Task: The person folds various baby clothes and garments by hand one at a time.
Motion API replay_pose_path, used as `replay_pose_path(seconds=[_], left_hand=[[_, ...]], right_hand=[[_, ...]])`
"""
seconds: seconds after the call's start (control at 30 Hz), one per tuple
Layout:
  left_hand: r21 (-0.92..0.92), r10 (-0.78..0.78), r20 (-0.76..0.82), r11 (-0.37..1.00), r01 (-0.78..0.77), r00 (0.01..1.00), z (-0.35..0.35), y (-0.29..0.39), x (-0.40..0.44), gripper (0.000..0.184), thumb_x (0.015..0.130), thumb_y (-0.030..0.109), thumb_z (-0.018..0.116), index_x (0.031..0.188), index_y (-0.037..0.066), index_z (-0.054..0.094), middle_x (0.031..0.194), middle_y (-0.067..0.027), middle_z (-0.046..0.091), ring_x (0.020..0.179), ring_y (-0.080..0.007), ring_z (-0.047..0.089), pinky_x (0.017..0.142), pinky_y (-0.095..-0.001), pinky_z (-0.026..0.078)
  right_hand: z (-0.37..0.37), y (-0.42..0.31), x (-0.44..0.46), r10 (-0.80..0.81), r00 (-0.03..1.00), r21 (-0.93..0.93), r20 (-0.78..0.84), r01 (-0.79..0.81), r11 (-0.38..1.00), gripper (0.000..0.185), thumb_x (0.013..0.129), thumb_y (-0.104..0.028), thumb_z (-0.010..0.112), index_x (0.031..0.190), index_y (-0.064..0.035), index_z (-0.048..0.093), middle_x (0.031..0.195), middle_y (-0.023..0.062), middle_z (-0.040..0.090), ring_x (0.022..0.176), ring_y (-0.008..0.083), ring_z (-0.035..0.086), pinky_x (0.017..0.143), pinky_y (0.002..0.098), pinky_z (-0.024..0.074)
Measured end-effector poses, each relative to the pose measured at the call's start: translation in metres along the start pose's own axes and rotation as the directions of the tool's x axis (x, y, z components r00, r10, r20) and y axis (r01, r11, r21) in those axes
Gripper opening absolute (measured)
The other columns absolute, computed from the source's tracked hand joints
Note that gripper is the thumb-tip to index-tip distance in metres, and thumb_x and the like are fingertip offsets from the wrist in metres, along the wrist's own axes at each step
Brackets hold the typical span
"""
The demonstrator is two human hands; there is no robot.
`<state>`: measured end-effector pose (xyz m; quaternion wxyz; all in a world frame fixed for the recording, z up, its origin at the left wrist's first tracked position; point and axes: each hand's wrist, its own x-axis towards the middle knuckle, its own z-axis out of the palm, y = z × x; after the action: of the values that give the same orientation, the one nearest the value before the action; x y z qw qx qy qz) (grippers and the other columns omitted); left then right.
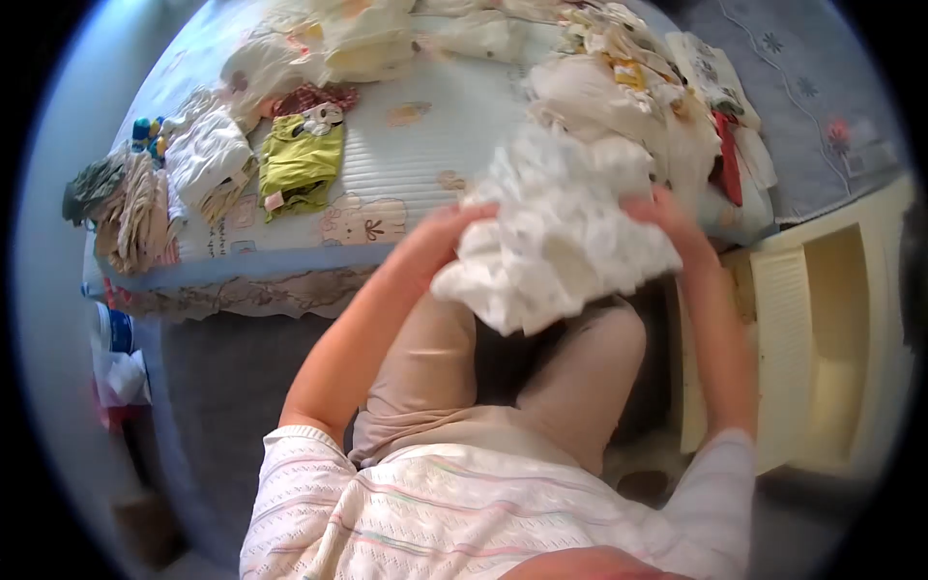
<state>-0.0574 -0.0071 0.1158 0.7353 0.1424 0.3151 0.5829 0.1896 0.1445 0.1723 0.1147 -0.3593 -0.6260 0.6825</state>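
Note:
A bunched white cloth (561, 232) with a faint pattern hangs above my knees, in front of the bed's edge. My left hand (459, 232) grips its left side, and my right hand (662, 220) has hold of its right side. Both hands and the cloth are somewhat blurred, and the cloth hides some of the fingers. Beyond the cloth on the right lies a heap of white and cream clothes (619, 101). A folded yellow-green garment (302, 159) rests on the bed to the left.
The light blue bed (387, 164) bears folded white clothes (206, 153), beige and grey-green clothes (140, 208) at its left edge, and more white garments (358, 43) at the back. A red item (727, 159) lies at the right. Cream furniture (807, 329) stands to the right.

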Motion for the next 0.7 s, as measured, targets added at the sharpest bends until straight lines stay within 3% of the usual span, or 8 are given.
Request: replay_pose_path(seconds=[0.03,0.2,0.37,0.47,0.5,0.57,0.63,0.7], left_hand=[[-0.029,0.043,0.003,0.999,-0.042,0.999,-0.007,0.014,0.002,0.039,0.083,0.018,0.061,0.113,-0.005,0.051,0.101,-0.0144,0.061,0.084,-0.0220,0.064,0.073,-0.0341,0.055],[-0.086,0.225,-0.031,0.970,-0.227,0.974,-0.041,0.057,0.005,0.038,0.084,0.021,0.059,0.111,-0.005,0.051,0.100,-0.0134,0.061,0.085,-0.0214,0.064,0.074,-0.0347,0.054],[0.056,0.405,-0.215,0.913,-0.403,0.888,-0.073,0.075,0.035,0.028,0.089,0.022,0.052,0.107,0.001,0.054,0.099,-0.0096,0.062,0.088,-0.0207,0.062,0.074,-0.0341,0.053],[0.070,0.481,-0.254,0.874,-0.480,0.839,-0.100,0.080,0.066,0.032,0.081,0.018,0.061,0.106,-0.001,0.053,0.095,-0.0096,0.061,0.080,-0.0214,0.063,0.068,-0.0341,0.054],[0.109,0.432,-0.376,0.899,-0.424,0.820,-0.101,0.082,0.070,0.029,0.081,0.016,0.062,0.103,0.000,0.053,0.093,-0.0095,0.061,0.077,-0.0214,0.064,0.061,-0.0359,0.055],[0.131,0.457,-0.391,0.887,-0.444,0.799,-0.103,0.083,0.075,0.029,0.081,0.016,0.062,0.104,0.001,0.053,0.093,-0.0093,0.061,0.077,-0.0205,0.064,0.058,-0.0355,0.055],[0.146,0.478,-0.408,0.875,-0.462,0.778,-0.105,0.081,0.075,0.030,0.081,0.017,0.062,0.104,0.001,0.052,0.092,-0.0091,0.061,0.076,-0.0199,0.064,0.056,-0.0351,0.055],[0.165,0.487,-0.425,0.871,-0.463,0.763,-0.107,0.080,0.074,0.030,0.081,0.017,0.063,0.104,0.001,0.052,0.093,-0.0091,0.062,0.075,-0.0197,0.064,0.056,-0.0346,0.055]], right_hand=[[0.014,-0.019,0.018,-0.084,0.994,-0.050,-0.065,0.081,0.995,0.042,0.077,-0.023,0.065,0.110,0.0013,0.057,0.101,0.0057,0.062,0.089,0.0117,0.059,0.078,0.0256,0.0471],[0.021,-0.068,0.140,-0.142,0.959,-0.189,0.246,0.192,0.963,0.038,0.077,-0.020,0.065,0.106,0.0022,0.057,0.098,0.0067,0.063,0.082,0.0112,0.062,0.070,0.0243,0.0498],[0.041,-0.120,0.248,-0.015,0.931,-0.458,0.365,0.194,0.867,0.042,0.074,-0.022,0.065,0.109,-0.0007,0.056,0.095,0.0032,0.061,0.081,0.0077,0.058,0.066,0.0197,0.0461],[0.061,-0.117,0.294,-0.119,0.981,-0.791,0.151,0.192,0.581,0.060,0.069,-0.033,0.067,0.119,-0.0033,0.052,0.103,0.0055,0.059,0.087,0.0150,0.057,0.069,0.0257,0.0457],[0.067,-0.105,0.314,-0.158,0.954,-0.757,0.255,0.299,0.581,0.065,0.067,-0.034,0.067,0.123,-0.0051,0.050,0.103,0.0085,0.060,0.088,0.0170,0.057,0.074,0.0307,0.0460],[0.088,-0.070,0.349,-0.318,0.896,-0.943,0.310,0.332,0.014,0.043,0.078,-0.032,0.057,0.114,-0.0079,0.055,0.108,0.0131,0.058,0.095,0.0279,0.057,0.081,0.0381,0.0443],[0.135,-0.060,0.301,-0.390,0.912,-0.951,0.125,0.222,0.214,0.036,0.085,-0.034,0.045,0.110,-0.0102,0.056,0.114,0.0100,0.056,0.103,0.0298,0.053,0.086,0.0448,0.0398],[0.141,-0.034,0.303,-0.576,0.814,-0.960,0.068,0.210,0.183,0.038,0.085,-0.037,0.043,0.111,-0.0123,0.056,0.117,0.0082,0.054,0.108,0.0280,0.049,0.088,0.0481,0.0361]])
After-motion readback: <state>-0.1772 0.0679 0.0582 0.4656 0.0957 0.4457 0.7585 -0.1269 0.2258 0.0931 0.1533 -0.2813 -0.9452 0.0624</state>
